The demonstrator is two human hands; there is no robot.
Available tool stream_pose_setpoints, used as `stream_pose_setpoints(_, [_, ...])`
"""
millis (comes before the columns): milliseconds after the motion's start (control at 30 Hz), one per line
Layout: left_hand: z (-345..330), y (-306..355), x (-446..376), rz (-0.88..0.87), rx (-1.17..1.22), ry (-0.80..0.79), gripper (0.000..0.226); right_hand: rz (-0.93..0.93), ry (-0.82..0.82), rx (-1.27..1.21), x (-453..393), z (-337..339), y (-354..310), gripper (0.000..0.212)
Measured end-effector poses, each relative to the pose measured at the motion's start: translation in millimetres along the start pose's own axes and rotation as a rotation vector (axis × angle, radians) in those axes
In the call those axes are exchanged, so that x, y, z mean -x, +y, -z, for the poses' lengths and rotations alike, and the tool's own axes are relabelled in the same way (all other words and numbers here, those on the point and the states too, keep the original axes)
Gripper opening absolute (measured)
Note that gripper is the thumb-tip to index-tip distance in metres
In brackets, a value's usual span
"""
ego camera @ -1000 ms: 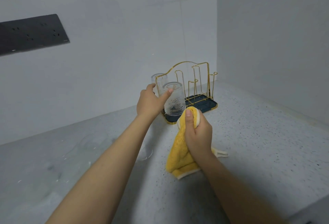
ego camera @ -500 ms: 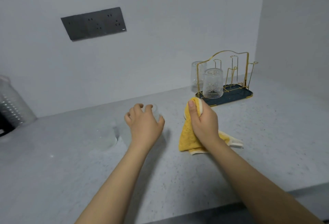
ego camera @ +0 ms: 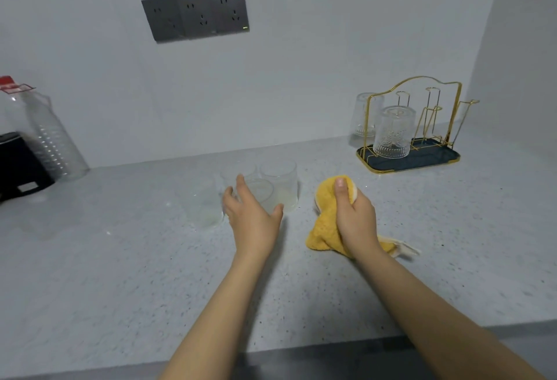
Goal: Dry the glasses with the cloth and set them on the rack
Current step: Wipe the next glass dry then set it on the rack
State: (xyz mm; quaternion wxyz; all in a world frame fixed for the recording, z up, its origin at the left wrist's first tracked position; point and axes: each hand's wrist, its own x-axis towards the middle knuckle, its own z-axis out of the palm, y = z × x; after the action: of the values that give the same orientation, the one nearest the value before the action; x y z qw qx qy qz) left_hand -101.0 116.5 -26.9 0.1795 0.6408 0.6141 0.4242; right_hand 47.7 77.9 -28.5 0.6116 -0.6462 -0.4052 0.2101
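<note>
Since the earlier frame, the left hand [ego camera: 254, 216] has left the rack [ego camera: 413, 126] and now curls, fingers spread, around a clear glass [ego camera: 259, 192] among three on the speckled countertop [ego camera: 120, 259] — whether it grips cannot be told. Right hand [ego camera: 355, 216] is clenched on the yellow cloth [ego camera: 327, 222]. One patterned glass [ego camera: 393, 132] sits inverted on the rack; another [ego camera: 363, 117] stands behind it.

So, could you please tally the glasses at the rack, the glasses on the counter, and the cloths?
Glasses at rack: 2
Glasses on counter: 3, and a possible fourth behind them is too faint to tell
Cloth: 1
Total: 6
</note>
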Motion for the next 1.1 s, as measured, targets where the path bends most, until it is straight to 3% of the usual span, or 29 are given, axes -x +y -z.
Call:
stream_pose_setpoints(133, [-1.0, -9.1, 2.2, 0.109, 0.26, 0.006, 0.111, -0.142, -0.068, -0.07, -0.9, 2.5, -0.4, 0.041])
stream_pose_setpoints(367, [-10.0, 8.6, 11.2, 0.144, 0.399, -0.048, 0.098, -0.428, -0.226, -0.3, -13.4, 7.3, 6.2, 0.064])
stream_pose_setpoints(467, [-20.3, 28.3, 9.0, 0.198, 0.554, -0.136, 0.086, -0.399, -0.252, -0.306, -17.5, 16.5, 5.3, 0.067])
stream_pose_setpoints(567, [-41.7, 46.2, 3.6, 0.316, 0.722, -0.242, 0.093, -0.266, -0.277, -0.197, -17.9, 30.9, 2.7, 0.073])
stream_pose_setpoints(633, [-58.1, 58.5, 2.4, 0.341, 0.809, -0.297, 0.097, -0.189, -0.294, -0.14, -19.4, 40.9, 1.2, 0.062])
stream_pose_setpoints(700, [-72.6, 66.2, 2.2, 0.333, 0.899, -0.372, 0.082, -0.136, -0.336, -0.089, -22.5, 47.2, 0.0, 0.056])
stream_pose_setpoints(767, [-83.5, 72.3, 2.8, 0.281, 0.954, -0.425, 0.053, -0.112, -0.374, -0.071, -28.7, 50.6, 0.4, 0.058])
stream_pose_setpoints(833, [-94.8, 73.3, 2.0, 0.276, 0.967, -0.451, 0.053, -0.094, -0.402, -0.051, -37.2, 52.1, 2.8, 0.056])
stream_pose_setpoints(933, [-105.3, 69.5, 4.6, 0.296, 0.976, -0.47, 0.081, -0.175, -0.384, -0.091, -47.0, 48.8, 10.6, 0.057])
stream_pose_setpoints(1033, [-110.8, 65.5, 3.6, 0.276, 0.938, -0.446, 0.065, -0.368, -0.352, -0.156, -53.3, 43.9, 19.2, 0.066])
stream_pose_setpoints(1100, [-110.6, 64.7, 1.6, 0.288, 0.94, -0.436, 0.05, -0.285, -0.356, -0.118, -48.4, 40.1, 26.1, 0.061])
